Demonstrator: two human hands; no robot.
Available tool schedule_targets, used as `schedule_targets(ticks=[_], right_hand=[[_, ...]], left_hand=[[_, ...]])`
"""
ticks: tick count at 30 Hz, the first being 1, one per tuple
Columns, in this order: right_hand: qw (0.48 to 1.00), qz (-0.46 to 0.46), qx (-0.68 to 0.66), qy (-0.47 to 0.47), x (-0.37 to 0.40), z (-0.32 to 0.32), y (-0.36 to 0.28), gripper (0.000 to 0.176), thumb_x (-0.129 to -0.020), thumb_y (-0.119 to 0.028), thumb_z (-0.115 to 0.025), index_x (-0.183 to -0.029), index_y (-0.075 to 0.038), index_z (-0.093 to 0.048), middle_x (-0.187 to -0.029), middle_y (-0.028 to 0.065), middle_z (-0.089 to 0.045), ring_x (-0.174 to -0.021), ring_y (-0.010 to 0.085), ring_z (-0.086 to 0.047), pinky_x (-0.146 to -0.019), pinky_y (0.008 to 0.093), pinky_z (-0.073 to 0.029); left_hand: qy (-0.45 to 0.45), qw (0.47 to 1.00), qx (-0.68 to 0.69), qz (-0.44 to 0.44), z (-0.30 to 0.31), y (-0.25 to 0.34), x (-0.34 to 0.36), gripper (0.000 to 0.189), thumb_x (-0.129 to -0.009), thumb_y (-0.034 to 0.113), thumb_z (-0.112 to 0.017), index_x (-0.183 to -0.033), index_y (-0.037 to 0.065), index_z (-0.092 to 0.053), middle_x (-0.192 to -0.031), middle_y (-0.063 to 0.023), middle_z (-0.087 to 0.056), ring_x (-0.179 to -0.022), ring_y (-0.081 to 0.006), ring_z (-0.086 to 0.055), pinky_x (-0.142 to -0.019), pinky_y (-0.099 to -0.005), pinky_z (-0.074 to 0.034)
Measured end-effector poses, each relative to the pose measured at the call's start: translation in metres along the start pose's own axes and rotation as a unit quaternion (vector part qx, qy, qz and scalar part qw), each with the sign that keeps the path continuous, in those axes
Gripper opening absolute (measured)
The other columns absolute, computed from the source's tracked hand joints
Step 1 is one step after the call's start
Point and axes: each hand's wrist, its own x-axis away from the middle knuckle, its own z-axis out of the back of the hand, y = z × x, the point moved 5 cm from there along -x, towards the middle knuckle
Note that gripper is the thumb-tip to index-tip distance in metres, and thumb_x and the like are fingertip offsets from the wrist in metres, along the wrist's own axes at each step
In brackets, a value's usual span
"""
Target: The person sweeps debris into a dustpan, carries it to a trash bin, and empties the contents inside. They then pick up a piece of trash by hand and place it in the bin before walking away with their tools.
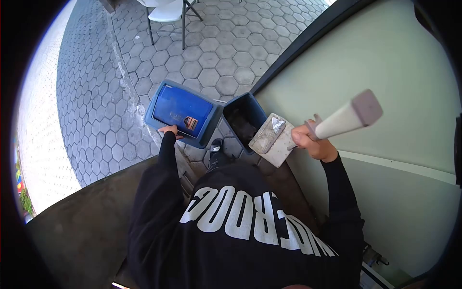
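Observation:
My left hand (169, 130) grips the near edge of a blue bin lid (185, 107), which has a brighter blue flap and a small sticker. The lid is held off to the left of the open bin (257, 107), whose inside looks dark. With my right hand (314, 143) I hold a pale dustpan (281, 150) by its handle, fingers wrapped round it. The pan is tilted at the bin's right rim, with grey dirt and a crumpled piece of foil (277, 125) on it. The handle's thick end points up and right.
A pale green panel wall (385, 120) runs close along my right side. Hexagonal paving (216, 53) spreads ahead, with a white chair (166, 12) at the top. My shoe (216, 145) is just below the bin and lid. A brown surface (72, 226) lies at lower left.

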Motion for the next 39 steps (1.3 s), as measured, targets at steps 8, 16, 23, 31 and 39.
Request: schedule_targets(ticks=[8, 16, 23, 31, 39], right_hand=[[0.929, 0.032, 0.158, -0.334, -0.160, -0.181, 0.051, 0.039, -0.082, -0.033, -0.056, -0.071, 0.004, -0.061, -0.063, 0.0210, -0.058, -0.059, 0.0350, -0.056, -0.059, 0.0438, -0.043], [0.871, 0.010, 0.219, -0.439, -0.168, -0.259, 0.138, 0.047, -0.082, -0.041, -0.051, -0.086, 0.002, -0.069, -0.088, 0.0253, -0.066, -0.088, 0.0397, -0.063, -0.080, 0.0445, -0.049], [0.856, 0.029, 0.198, -0.477, -0.163, -0.274, 0.142, 0.050, -0.083, -0.044, -0.050, -0.087, 0.003, -0.069, -0.089, 0.0253, -0.066, -0.089, 0.0396, -0.063, -0.081, 0.0449, -0.049], [0.851, 0.007, 0.240, -0.468, -0.153, -0.246, 0.165, 0.041, -0.080, -0.037, -0.053, -0.081, 0.001, -0.069, -0.083, 0.0244, -0.066, -0.085, 0.0402, -0.063, -0.078, 0.0455, -0.049], [0.809, 0.022, 0.248, -0.532, -0.126, -0.293, 0.192, 0.040, -0.080, -0.034, -0.054, -0.087, 0.001, -0.070, -0.094, 0.0237, -0.067, -0.096, 0.0381, -0.063, -0.087, 0.0446, -0.048]], left_hand=[[0.013, 0.997, 0.076, 0.031, -0.015, -0.053, 0.025, 0.083, -0.060, 0.053, -0.083, -0.121, 0.005, -0.055, -0.121, -0.0146, -0.061, -0.116, -0.0329, -0.055, -0.100, -0.0484, -0.039], [-0.206, 0.975, 0.040, 0.077, -0.005, -0.070, 0.015, 0.074, -0.089, 0.025, -0.056, -0.144, -0.001, -0.014, -0.141, -0.0143, -0.039, -0.128, -0.0313, -0.039, -0.095, -0.0536, -0.047], [0.007, 0.466, 0.846, 0.261, -0.057, -0.085, 0.001, 0.078, -0.087, 0.009, -0.044, -0.142, 0.001, 0.011, -0.145, -0.0201, -0.026, -0.127, -0.0447, -0.036, -0.084, -0.0659, -0.049], [0.048, 0.466, 0.841, 0.271, -0.055, -0.075, 0.021, 0.074, -0.086, 0.003, -0.041, -0.142, -0.001, 0.007, -0.142, -0.0238, -0.027, -0.125, -0.0463, -0.038, -0.084, -0.0674, -0.049], [0.030, 0.463, 0.857, 0.226, -0.042, -0.059, 0.029, 0.046, -0.088, 0.002, -0.045, -0.131, -0.009, -0.032, -0.129, -0.0225, -0.038, -0.117, -0.0455, -0.045, -0.086, -0.0676, -0.048]])
